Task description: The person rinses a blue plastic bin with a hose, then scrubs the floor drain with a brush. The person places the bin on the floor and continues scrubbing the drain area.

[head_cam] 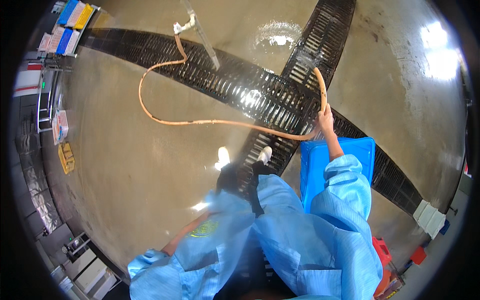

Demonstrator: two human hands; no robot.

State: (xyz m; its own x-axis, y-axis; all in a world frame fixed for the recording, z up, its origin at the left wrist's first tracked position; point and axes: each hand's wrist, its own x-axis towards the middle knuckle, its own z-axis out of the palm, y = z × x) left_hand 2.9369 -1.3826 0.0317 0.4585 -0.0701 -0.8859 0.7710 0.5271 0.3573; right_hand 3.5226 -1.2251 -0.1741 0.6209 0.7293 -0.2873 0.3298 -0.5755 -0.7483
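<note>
My right hand (pixel 326 119) grips an orange-brown rubber hose (pixel 321 88) near its free end, and water comes out over the black floor-drain grating (pixel 300 71). From my hand the hose loops left across the floor and up to a white pipe fitting (pixel 184 27) on a clear upright pipe. Right beside my right forearm is a blue plastic bin (pixel 315 161), partly hidden by my sleeve. My left forearm shows at lower left beside my light blue coat, but the left hand itself is hidden behind the coat.
The floor is wet and shiny. Drain gratings cross ahead of me. Colored crates (pixel 71 15) and a yellow basket (pixel 66 157) stand at the left. A white folded item (pixel 429 218) lies at the right end of the grating, with a red container (pixel 381 251) at lower right.
</note>
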